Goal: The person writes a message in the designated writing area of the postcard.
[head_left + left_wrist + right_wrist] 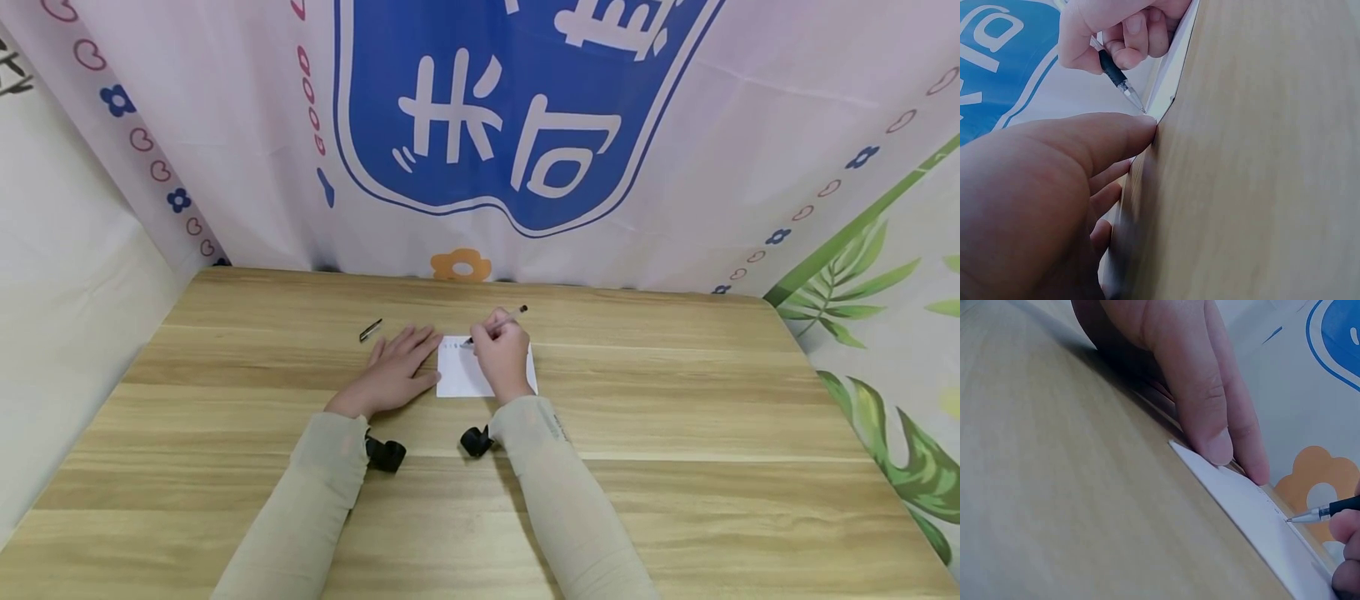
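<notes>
A small white sheet of paper lies on the wooden table, with a short row of dark marks along its far edge. My right hand grips a pen, its tip down at that row of writing. In the right wrist view the metal tip of the pen meets the paper. My left hand lies spread on the table, thumb and forefinger touching the paper's left edge. In the left wrist view the thumb of my left hand presses at the paper's corner.
A dark pen cap lies on the table beyond my left fingers. A printed curtain hangs along the table's far edge. Black wrist cameras sit at both cuffs. Leaf-patterned cloth hangs at the right.
</notes>
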`<action>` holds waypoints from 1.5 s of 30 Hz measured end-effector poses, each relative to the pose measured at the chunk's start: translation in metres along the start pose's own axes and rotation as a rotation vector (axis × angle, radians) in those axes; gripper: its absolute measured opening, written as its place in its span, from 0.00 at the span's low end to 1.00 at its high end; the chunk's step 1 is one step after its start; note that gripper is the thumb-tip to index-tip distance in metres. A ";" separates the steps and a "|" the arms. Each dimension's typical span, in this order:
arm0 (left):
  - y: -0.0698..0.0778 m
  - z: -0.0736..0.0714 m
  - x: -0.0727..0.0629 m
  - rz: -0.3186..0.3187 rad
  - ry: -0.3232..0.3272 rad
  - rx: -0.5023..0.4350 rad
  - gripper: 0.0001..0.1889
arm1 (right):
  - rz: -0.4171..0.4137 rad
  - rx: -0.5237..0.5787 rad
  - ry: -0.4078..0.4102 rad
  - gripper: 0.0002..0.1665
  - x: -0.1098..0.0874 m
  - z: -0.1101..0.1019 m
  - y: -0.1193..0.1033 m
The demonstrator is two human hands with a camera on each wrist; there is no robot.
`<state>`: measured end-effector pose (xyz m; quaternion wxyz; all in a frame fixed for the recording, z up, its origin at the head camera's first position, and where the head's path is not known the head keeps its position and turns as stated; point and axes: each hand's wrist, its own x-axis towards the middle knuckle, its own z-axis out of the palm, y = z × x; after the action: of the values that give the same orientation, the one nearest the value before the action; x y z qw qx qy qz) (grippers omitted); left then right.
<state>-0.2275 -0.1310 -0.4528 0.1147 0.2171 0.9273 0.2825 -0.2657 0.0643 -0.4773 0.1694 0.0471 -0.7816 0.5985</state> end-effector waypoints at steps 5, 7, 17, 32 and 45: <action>-0.002 0.000 0.001 -0.006 -0.009 0.011 0.34 | 0.006 0.012 0.008 0.13 0.000 0.000 -0.002; -0.003 0.000 0.001 -0.009 -0.011 0.016 0.34 | 0.012 0.023 0.016 0.13 0.000 0.000 -0.003; -0.001 0.000 0.000 -0.009 -0.002 0.024 0.34 | 0.079 0.118 0.049 0.12 0.002 -0.005 0.001; -0.003 0.000 -0.002 -0.005 -0.010 0.007 0.34 | 0.187 0.585 0.072 0.12 0.009 -0.023 0.004; 0.001 -0.001 -0.005 -0.002 -0.007 -0.008 0.34 | 0.263 0.938 0.066 0.14 0.003 -0.052 0.004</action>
<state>-0.2231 -0.1332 -0.4511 0.1191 0.2168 0.9259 0.2855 -0.2586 0.1150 -0.4681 0.0775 0.0002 -0.4214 0.9036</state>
